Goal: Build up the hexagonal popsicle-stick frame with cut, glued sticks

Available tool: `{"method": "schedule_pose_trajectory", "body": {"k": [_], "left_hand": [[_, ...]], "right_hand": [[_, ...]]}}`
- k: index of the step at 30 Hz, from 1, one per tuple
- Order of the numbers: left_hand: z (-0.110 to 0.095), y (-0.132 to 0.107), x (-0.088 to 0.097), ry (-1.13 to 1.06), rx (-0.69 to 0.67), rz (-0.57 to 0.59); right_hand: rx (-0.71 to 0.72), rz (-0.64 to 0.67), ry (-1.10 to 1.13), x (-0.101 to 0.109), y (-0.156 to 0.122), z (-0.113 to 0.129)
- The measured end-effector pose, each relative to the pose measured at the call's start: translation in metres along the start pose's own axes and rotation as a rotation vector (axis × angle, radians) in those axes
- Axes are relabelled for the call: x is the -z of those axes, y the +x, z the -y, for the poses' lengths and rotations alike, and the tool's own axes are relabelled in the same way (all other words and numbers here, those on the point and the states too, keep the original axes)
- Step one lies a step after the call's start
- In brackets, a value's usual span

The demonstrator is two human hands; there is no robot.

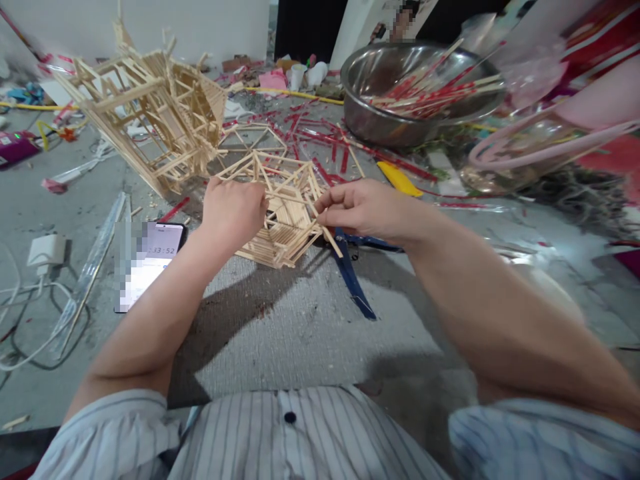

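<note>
A low polygonal frame of thin wooden sticks rests on the grey floor in front of me, with close rows of sticks along its near side. My left hand is closed at the frame's left edge; its fingertips are mostly hidden. On the right side, my right hand pinches a thin wooden stick between thumb and fingers, against the frame. Just under that hand lies a blue-handled cutting tool, partly covered. A larger stick structure stands tilted behind my left hand.
A phone lies beside my left forearm, near a white charger with cables. Beyond my right hand are a yellow-handled item and a steel basin holding sticks and red wrappers. Red plastic scraps litter the floor.
</note>
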State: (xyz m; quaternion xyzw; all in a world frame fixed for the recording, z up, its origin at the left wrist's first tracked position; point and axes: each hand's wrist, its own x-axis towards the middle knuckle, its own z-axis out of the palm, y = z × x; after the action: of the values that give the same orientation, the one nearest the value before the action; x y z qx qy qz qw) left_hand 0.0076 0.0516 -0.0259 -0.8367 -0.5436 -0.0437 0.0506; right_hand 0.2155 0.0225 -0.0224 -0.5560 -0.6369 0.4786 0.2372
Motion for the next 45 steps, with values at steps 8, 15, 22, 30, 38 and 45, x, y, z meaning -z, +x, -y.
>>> {"method": "schedule_pose_trajectory", "body": {"k": [8, 15, 22, 30, 38, 45], "left_hand": [[-0.021, -0.027, 0.029, -0.202, -0.446, -0.310], [-0.071, -0.085, 0.012, -0.054, -0.719, -0.302], [-0.075, -0.114, -0.018, -0.038, -0.796, -0.358], [-0.064, -0.110, -0.054, -0.415, -0.357, 0.044], [-0.061, -0.098, -0.044, -1.652, 0.154, 0.286], [-0.054, -0.098, -0.036, -1.911, 0.188, 0.384]], "right_hand": [[0.159, 0.069, 0.026, 0.009, -0.041, -0.013], [0.210, 0.261, 0.197, -0.018, -0.069, -0.023], [0.039, 0.385, 0.280, -0.039, -0.085, -0.055], [-0.164, -0.422, -0.716, -0.027, -0.076, -0.070], [-0.299, -0.352, -0.826, -0.033, -0.058, -0.084], [-0.178, -0.510, -0.543, -0.008, -0.079, -0.094]]}}
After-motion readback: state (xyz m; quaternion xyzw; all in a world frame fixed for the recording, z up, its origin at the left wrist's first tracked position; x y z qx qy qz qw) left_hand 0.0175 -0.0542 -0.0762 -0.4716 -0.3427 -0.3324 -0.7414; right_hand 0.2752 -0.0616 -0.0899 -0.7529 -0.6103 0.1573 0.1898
